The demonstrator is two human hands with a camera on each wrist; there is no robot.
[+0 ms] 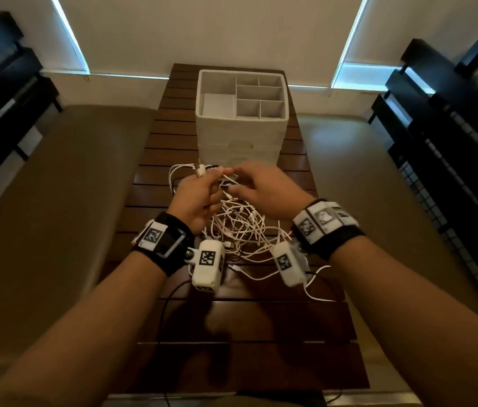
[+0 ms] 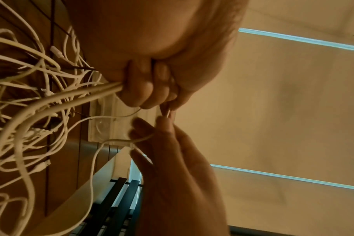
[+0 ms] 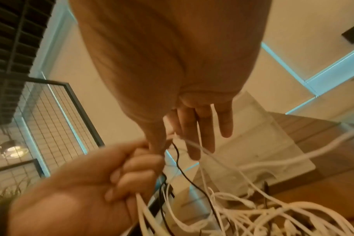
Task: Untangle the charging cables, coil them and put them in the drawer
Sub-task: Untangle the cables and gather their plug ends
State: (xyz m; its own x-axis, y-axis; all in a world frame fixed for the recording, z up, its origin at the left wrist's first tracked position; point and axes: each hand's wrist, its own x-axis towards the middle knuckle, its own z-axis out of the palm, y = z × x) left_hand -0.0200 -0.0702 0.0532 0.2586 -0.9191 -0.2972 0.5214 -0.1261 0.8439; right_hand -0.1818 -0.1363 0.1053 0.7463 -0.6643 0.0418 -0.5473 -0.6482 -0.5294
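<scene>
A tangle of white charging cables (image 1: pixel 240 227) lies on the dark slatted wooden table (image 1: pixel 261 359), with a thin black cable (image 3: pixel 184 174) running through it. My left hand (image 1: pixel 202 195) is lifted over the far side of the pile, and its curled fingers (image 2: pixel 144 89) grip a bundle of white strands. My right hand (image 1: pixel 240 177) meets it from the right. Its thumb and forefinger (image 2: pixel 168 121) pinch a thin white cable (image 2: pixel 129 140) right beside the left fingers, while the other fingers (image 3: pixel 204 127) point out straight. Behind the pile stands the white fabric drawer box (image 1: pixel 240 133) with several empty compartments.
Black shelving (image 1: pixel 0 92) stands at the left, and a black wire-grid rack (image 1: pixel 463 160) at the right. Beige floor lies on both sides of the narrow table. A white cable loop (image 1: pixel 317 292) trails toward the table's right edge. Another black wire (image 1: pixel 170 301) runs off the near edge.
</scene>
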